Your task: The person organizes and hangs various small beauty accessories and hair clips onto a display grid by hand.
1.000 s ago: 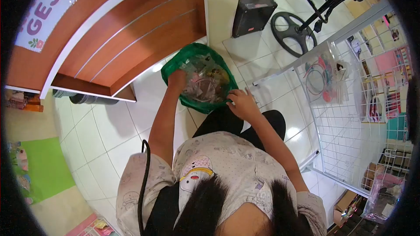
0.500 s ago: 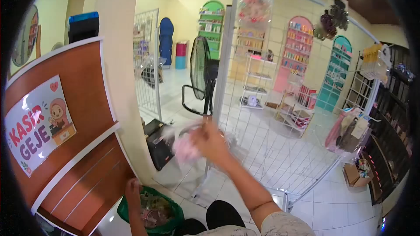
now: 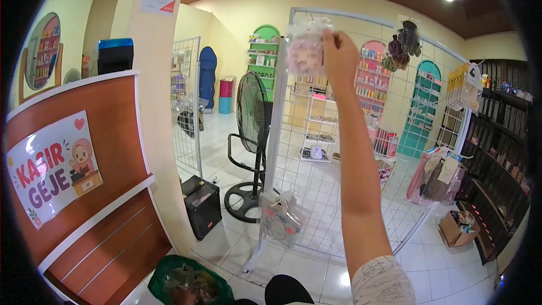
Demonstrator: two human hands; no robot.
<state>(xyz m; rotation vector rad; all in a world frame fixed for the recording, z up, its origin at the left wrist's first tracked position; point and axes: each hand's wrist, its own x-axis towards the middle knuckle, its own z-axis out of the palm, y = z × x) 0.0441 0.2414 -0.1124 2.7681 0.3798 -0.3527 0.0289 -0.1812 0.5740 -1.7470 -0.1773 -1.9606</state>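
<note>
My right hand [image 3: 340, 56] is raised to the top of the white wire grid rack [image 3: 361, 226]. Its fingers are closed on the right edge of a clear plastic packet of pink items [image 3: 305, 53], which hangs upright at the rack's upper left corner. Whether the packet sits on a hook cannot be seen. A green bag [image 3: 161, 282] full of clear packets stands on the floor at the bottom left. I cannot make out my left hand. Dark hair claws [image 3: 407, 39] hang at the rack's upper right.
More clear packets [image 3: 281, 220] hang low on the rack's left side. Behind stand a black pedestal fan [image 3: 251, 113] and a black speaker box [image 3: 204, 206]. A brown counter [image 3: 101, 96] and a pillar [image 3: 148, 68] are at left. An open cardboard box [image 3: 456, 232] lies at right.
My right hand has risen from low beside the rack to its top, carrying the pink packet up. My left hand, over the green bag before, no longer shows. The view has shifted upward.
</note>
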